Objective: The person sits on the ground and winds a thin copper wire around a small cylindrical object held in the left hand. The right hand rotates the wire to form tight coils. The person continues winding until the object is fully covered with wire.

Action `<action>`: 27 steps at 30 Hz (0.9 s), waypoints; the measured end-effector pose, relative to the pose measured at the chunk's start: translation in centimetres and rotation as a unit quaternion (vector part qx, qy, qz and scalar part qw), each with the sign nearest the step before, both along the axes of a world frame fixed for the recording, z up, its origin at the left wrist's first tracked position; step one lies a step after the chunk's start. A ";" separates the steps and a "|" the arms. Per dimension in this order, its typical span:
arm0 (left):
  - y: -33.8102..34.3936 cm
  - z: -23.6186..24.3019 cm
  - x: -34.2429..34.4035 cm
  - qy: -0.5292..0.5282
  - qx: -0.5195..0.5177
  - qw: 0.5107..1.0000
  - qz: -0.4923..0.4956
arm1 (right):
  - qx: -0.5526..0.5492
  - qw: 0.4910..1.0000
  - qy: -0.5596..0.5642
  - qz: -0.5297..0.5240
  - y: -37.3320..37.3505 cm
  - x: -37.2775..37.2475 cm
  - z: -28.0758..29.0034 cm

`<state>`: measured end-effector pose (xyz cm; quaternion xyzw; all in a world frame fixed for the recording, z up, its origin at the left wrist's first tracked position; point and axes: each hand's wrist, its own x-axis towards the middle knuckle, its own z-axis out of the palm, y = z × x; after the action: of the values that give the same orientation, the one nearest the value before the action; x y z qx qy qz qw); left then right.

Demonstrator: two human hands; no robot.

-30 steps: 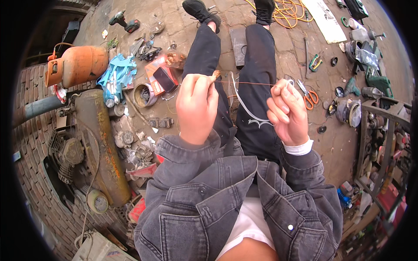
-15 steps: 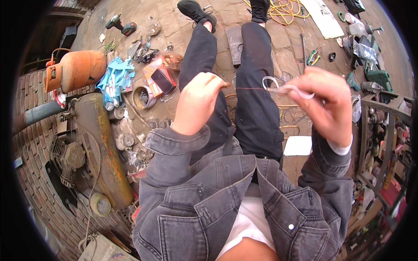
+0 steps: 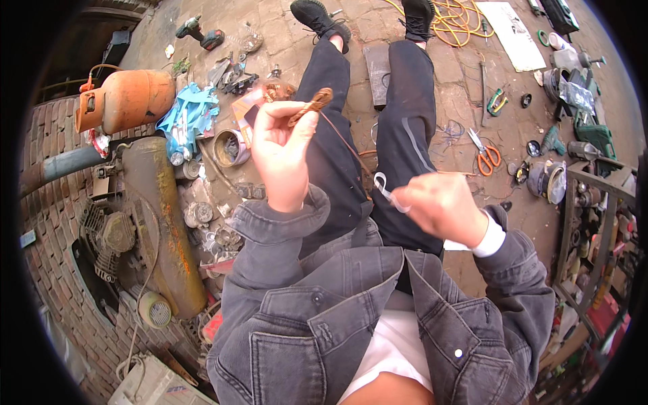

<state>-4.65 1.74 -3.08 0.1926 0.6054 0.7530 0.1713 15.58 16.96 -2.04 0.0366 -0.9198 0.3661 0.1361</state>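
I sit on a brick floor with my legs stretched out in dark trousers. My left hand is raised and pinches a small bundle of copper wire between its fingertips. A thin strand of that wire runs down toward my lap. My right hand is lower, over my right thigh, and grips a thin white plastic strip that loops out of its fingers. Both sleeves are grey denim.
An orange gas cylinder and a rusty engine lie to my left, with cans and scrap parts beside them. Orange-handled scissors, a green tool, an orange cable coil and a cluttered rack are at my right.
My right hand has dropped from chest height down to my right thigh, still with the white strip. My left hand has lifted a little with the copper bundle.
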 end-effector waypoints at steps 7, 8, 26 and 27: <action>0.6 1.2 1.1 0.300 -0.189 0.908 -0.223 | 0.033 0.979 0.144 -0.143 5.2 -1.9 6.0; 0.4 1.6 1.1 0.263 -0.163 0.910 -0.277 | 0.007 0.967 0.143 -0.211 6.4 -2.7 5.3; 0.7 0.8 2.6 0.326 -0.243 0.908 -0.099 | 0.019 0.989 0.105 -0.102 1.3 -0.7 3.5; 0.6 1.1 2.4 0.355 -0.249 0.890 -0.144 | 0.008 0.984 0.127 -0.126 2.2 -1.3 3.7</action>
<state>-2.23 2.33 -1.94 0.4831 0.7589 0.4265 0.0939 14.32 19.19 1.64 -0.0324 -0.8952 0.3310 0.2968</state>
